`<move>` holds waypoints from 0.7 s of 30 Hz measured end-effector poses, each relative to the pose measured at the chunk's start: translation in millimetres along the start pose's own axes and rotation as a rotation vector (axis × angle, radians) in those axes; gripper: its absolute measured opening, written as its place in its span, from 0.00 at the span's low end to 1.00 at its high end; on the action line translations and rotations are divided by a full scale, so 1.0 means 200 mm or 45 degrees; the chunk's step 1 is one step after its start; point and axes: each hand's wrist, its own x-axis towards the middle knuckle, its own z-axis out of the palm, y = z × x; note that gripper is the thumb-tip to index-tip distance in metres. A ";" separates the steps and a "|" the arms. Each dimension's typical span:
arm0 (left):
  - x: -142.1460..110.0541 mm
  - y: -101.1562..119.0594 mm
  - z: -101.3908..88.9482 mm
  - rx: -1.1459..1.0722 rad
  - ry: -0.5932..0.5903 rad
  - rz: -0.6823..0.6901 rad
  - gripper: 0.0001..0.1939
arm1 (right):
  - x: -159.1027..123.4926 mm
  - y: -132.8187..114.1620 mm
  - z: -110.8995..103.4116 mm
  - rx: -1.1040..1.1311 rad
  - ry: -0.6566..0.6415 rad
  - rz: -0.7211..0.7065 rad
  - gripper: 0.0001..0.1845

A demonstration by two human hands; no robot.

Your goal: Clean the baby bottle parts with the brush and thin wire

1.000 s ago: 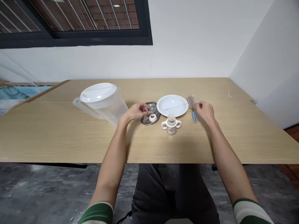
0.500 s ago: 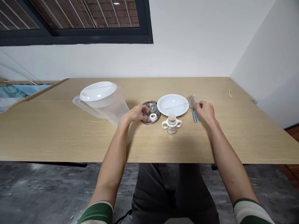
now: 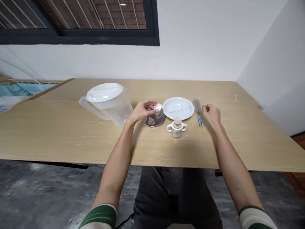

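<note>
My left hand (image 3: 141, 112) hovers over a small metal dish (image 3: 154, 121) and pinches a white ring-shaped bottle collar (image 3: 158, 107) just above it. A clear teat still lies in the dish. In front stands a small two-handled baby bottle (image 3: 176, 127) without its top. My right hand (image 3: 211, 115) rests on the table beside a bottle brush with a blue handle (image 3: 199, 117), its fingers loosely curled and holding nothing I can see. A white plate (image 3: 178, 108) lies between the two hands.
A large clear plastic pitcher with a white lid (image 3: 107, 101) stands left of the dish. The wooden table (image 3: 59, 130) meets the wall at the back and right. A small pale scrap (image 3: 236, 98) lies at the far right.
My left hand has picked the white collar up out of the metal dish and raised it. The right hand has barely moved.
</note>
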 end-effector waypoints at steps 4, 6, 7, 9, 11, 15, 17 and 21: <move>0.02 -0.03 0.02 -0.478 0.191 0.059 0.35 | -0.03 -0.13 -0.06 0.230 0.197 -0.006 0.20; 0.04 -0.05 0.04 -0.593 0.264 0.070 0.36 | -0.08 -0.27 -0.12 0.328 0.259 -0.088 0.20; 0.05 -0.06 0.05 -0.639 0.288 0.063 0.37 | -0.12 -0.36 -0.15 0.368 0.275 -0.167 0.19; 0.06 -0.08 0.07 -0.721 0.338 0.059 0.36 | -0.24 -0.55 -0.19 0.400 0.269 -0.380 0.16; 0.08 -0.09 0.08 -0.787 0.401 0.064 0.34 | -0.37 -0.73 -0.19 0.412 0.185 -0.570 0.14; 0.08 -0.09 0.09 -0.867 0.429 0.040 0.34 | -0.54 -0.97 -0.03 0.235 -0.178 -0.689 0.14; 0.07 -0.08 0.09 -0.886 0.394 0.028 0.34 | -0.56 -1.01 0.09 0.037 -0.364 -0.607 0.15; 0.06 -0.05 0.10 -0.882 0.338 -0.005 0.33 | -0.51 -1.06 0.27 -0.227 -0.510 -0.455 0.17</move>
